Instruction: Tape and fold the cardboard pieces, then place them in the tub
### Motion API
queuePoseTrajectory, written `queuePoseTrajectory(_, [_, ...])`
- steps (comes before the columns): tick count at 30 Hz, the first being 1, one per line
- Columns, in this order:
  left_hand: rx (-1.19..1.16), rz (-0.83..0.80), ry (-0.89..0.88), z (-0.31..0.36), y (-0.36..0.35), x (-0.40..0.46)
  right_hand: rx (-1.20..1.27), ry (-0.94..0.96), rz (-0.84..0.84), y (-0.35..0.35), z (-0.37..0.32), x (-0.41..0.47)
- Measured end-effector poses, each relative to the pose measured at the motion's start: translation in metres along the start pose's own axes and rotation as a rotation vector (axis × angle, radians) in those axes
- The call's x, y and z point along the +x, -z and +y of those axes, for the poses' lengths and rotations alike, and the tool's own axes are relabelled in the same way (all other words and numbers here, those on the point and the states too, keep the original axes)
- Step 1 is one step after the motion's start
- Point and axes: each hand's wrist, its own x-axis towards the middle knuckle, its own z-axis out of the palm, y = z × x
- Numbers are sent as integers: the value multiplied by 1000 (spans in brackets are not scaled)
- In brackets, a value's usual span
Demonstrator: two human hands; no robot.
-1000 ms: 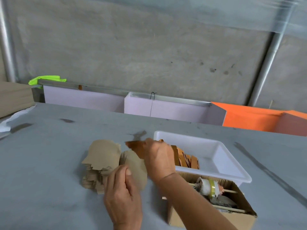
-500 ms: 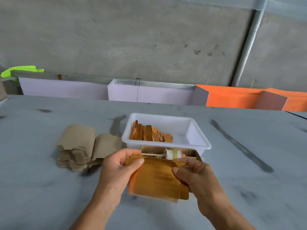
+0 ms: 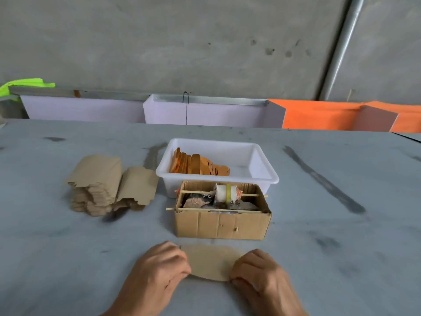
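Change: since half a second ago, both hands have come down from in front of the box to the near edge of the surface, and the piece between them now shows its plain brown side instead of the orange-streaked one.
Cardboard piece (image 3: 210,262): lies flat on the grey surface (image 3: 341,247), just near of the cardboard box, between the two hands.
Left hand (image 3: 159,267): grip curled over the piece's left end, fingers bent down on it, thumb at its near edge.
Right hand (image 3: 257,270): grip curled over the piece's right end in the same way, thumb at the near corner.
Cardboard box (image 3: 222,221): open-topped, beyond the piece; thin sticks cross its top, and one carries a white roll (image 3: 224,192) with a yellow band.
Brown stack (image 3: 102,185): loose pile of flat cardboard pieces to the left of the box and tub, one sheet leaning on its right side.
Tub (image 3: 262,165): white, touching the far side of the box; a row of orange-brown folded pieces (image 3: 198,164) stands on edge in its left half.
Far: lilac and orange panels (image 3: 319,115) against a concrete wall.
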Motion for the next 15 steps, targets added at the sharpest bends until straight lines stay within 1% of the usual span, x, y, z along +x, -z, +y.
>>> queuePoseTrajectory(3, [27, -103, 11, -2, -6, -9, 18, -2, -86, -3, 0, -5])
queuePoseTrajectory(6, [-2, -129, 77, -2, -7, -13, 61, -69, -102, -5, -4, -5])
queuePoseTrajectory(10, [-82, -110, 286, 0, -11, -12, 105, -242, -75, -6, -9, -4])
queuePoseTrajectory(12, [-105, -99, 397, -1, -14, -9, 83, -333, -82, -8, -9, -2])
queuePoseTrajectory(15, [-93, -128, 540, -1, -18, -4, 52, -410, -61, -14, -11, 0])
